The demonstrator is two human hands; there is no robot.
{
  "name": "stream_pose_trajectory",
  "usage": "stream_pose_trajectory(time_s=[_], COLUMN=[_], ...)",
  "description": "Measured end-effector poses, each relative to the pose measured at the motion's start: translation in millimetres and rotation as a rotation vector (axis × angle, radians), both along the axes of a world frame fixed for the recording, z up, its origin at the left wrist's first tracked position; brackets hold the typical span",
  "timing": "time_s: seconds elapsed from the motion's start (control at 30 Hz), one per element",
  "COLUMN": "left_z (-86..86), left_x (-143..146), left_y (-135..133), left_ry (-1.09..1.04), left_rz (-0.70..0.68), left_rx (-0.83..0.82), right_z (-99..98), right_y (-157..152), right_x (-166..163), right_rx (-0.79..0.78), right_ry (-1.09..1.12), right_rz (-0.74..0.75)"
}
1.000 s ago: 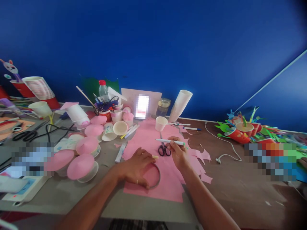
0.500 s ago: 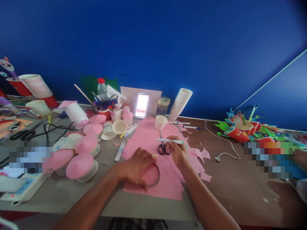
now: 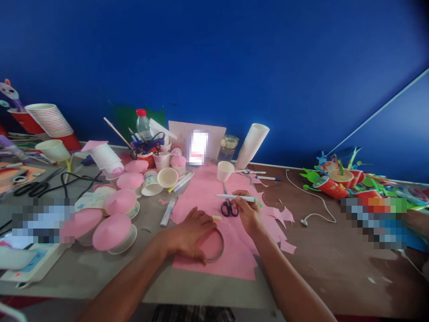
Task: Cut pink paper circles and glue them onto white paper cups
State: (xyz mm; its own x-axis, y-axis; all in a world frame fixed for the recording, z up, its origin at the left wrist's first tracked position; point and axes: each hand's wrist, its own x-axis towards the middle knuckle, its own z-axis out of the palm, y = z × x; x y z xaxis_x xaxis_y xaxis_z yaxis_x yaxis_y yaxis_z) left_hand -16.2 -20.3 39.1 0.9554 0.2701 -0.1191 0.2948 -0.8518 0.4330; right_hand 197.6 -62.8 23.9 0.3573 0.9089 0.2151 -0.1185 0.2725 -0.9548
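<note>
My left hand (image 3: 189, 232) lies on a round grey ring (image 3: 219, 248) and presses it down on a sheet of pink paper (image 3: 231, 264); a small yellow cap (image 3: 216, 218) sticks out from between its fingers. My right hand (image 3: 248, 213) is closed round a white marker (image 3: 234, 197) with a green end, held level just above the paper. Black-handled scissors (image 3: 229, 207) lie on the sheet right beside that hand. A white paper cup (image 3: 224, 171) stands upright at the far end of the pink sheet.
Pink paper domes on cups (image 3: 112, 231) crowd the left of the table. Cup stacks (image 3: 251, 145), a water bottle (image 3: 143, 125), a jar (image 3: 228, 148), pens (image 3: 268, 178) and a white cable (image 3: 318, 201) lie behind. Red decorated cups (image 3: 330, 187) sit far right. Pink scraps (image 3: 284, 217) lie right of the sheet.
Both hands have stayed in place; only the view has shifted slightly.
</note>
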Motion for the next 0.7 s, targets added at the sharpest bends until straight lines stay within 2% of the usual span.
stream_pose_trajectory(time_s=[0.23, 0.7], left_z=[2.0, 3.6], left_x=[-0.1, 0.3], left_y=[0.1, -0.5], left_ry=[-0.003, -0.008], left_rz=[-0.004, 0.020], left_rx=[-0.025, -0.071], right_z=[-2.7, -5.0], right_y=[0.1, 0.5], right_x=[-0.2, -1.4], right_rx=[-0.035, -0.040], right_ry=[-0.057, -0.013], right_rz=[-0.020, -0.007])
